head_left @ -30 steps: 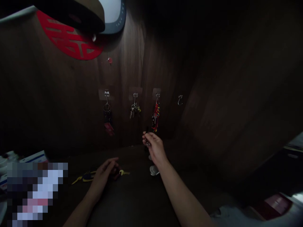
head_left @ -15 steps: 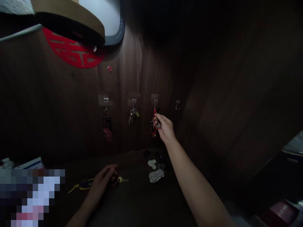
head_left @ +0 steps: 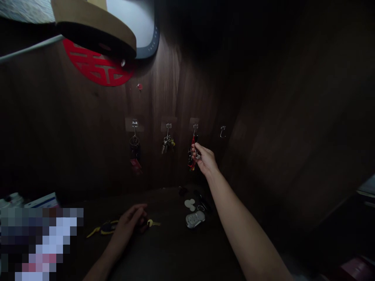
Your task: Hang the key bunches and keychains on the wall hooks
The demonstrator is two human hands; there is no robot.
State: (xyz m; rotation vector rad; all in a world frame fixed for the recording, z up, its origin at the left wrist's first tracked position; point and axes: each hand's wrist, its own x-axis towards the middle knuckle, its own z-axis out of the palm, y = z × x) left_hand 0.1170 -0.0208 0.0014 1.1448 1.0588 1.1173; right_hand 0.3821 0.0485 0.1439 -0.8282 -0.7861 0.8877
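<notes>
My right hand (head_left: 206, 158) is closed, thumb and fingers pinched on a key bunch (head_left: 191, 162) with a red strap. The bunch hangs at the third wall hook (head_left: 195, 127); my fingers partly cover it. Lower down, my left hand (head_left: 133, 218) lies on the dark shelf (head_left: 164, 253), fingers loosely stretched out and holding nothing that I can see. Just right of its fingers is a yellow-headed key (head_left: 150, 223). Yellow-and-dark pliers (head_left: 107, 227) lie behind the left wrist, partly hidden by it.
Other key bunches hang from the first hook (head_left: 134, 124) and second hook (head_left: 168, 126). A bare fourth hook (head_left: 223, 132) is at the right. A silver key fob (head_left: 195, 219) and white discs (head_left: 190, 204) lie on the shelf. A red paper cutout (head_left: 108, 80) is above.
The whole view has shifted slightly, so things appear a little further right. My right hand stays at the red-strapped key bunch, and my left hand stays on the shelf.
</notes>
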